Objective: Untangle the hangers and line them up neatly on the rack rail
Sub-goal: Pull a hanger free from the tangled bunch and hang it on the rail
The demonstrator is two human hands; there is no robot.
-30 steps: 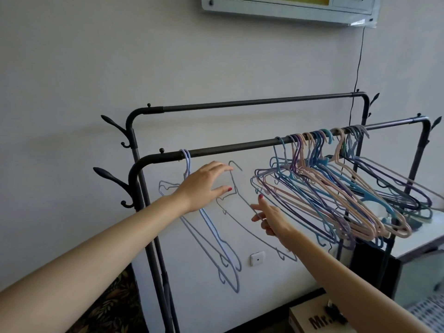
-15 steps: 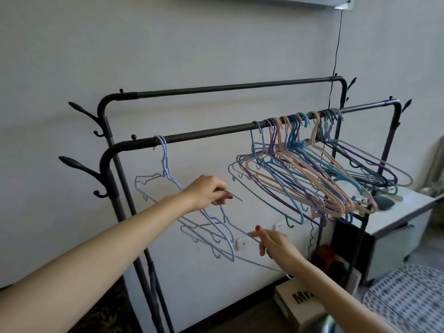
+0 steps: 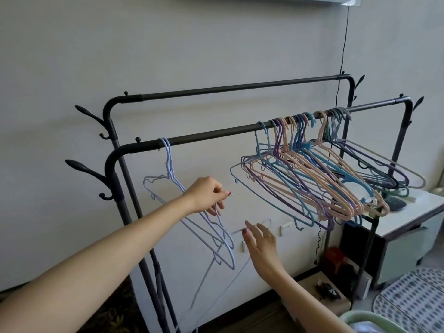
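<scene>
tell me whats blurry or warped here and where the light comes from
Head view: wide-angle bend bows the rack rail and wall edges; the pale hanger in the left hand is sharp, but another pale hanger by the right hand is motion-smeared; soft daylight from the right, faint hanger shadows on the wall, no glare.
</scene>
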